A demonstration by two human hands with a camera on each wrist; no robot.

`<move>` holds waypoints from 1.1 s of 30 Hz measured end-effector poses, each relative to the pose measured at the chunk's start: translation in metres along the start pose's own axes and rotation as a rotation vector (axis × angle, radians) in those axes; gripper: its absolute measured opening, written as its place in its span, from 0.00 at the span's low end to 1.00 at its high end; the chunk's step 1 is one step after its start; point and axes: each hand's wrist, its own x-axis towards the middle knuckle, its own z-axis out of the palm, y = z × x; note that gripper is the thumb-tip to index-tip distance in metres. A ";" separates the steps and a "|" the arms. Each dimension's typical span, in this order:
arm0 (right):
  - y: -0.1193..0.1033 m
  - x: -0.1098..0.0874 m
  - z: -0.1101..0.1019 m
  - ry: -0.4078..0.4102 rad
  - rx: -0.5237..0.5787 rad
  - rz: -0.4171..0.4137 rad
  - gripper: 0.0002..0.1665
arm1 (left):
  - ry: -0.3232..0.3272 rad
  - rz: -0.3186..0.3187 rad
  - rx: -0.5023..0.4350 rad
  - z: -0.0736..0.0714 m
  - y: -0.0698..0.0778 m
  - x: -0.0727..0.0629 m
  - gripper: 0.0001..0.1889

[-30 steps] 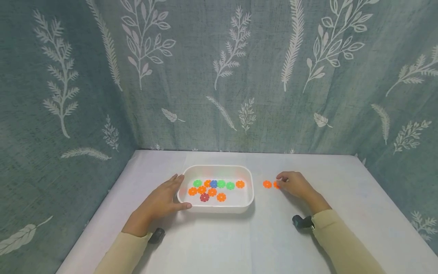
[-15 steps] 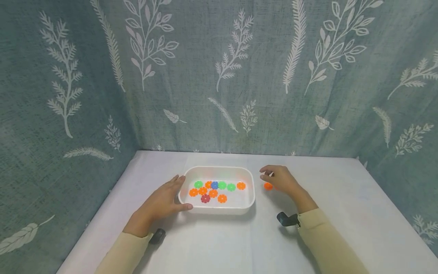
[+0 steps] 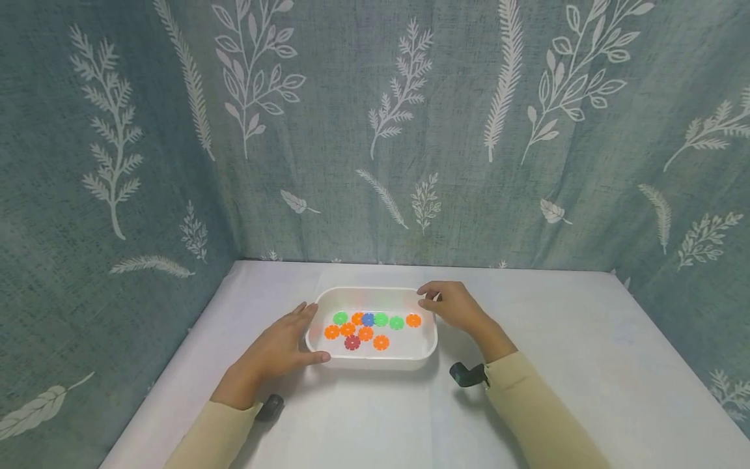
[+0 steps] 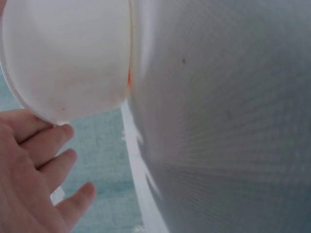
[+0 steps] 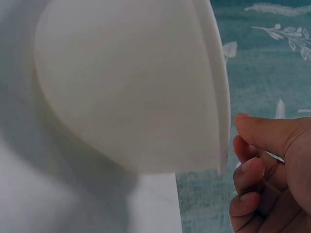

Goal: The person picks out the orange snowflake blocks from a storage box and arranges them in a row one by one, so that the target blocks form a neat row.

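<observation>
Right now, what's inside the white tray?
In the white tray: six orange discs, three green discs, one blue disc, one red disc. The right hand covers its far right corner; can't see what's behind there.

The white counter point(image 3: 363, 417), perhaps cloth-covered though the wrist views were too blurred to settle it, bore a white tray point(image 3: 375, 364) directly on it. The tray sat upright, open side up, toward eleven o'clock from the counter's middle.
</observation>
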 end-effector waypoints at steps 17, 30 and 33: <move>-0.031 0.009 0.015 -0.039 0.019 -0.083 0.16 | 0.009 -0.002 -0.007 -0.003 0.001 -0.002 0.56; -0.045 0.014 0.047 -0.126 0.013 -0.141 0.16 | 0.001 -0.040 -0.019 -0.003 0.004 -0.001 0.56; -0.046 0.014 0.051 -0.114 -0.016 -0.164 0.15 | 0.000 -0.052 -0.024 -0.002 0.005 -0.001 0.57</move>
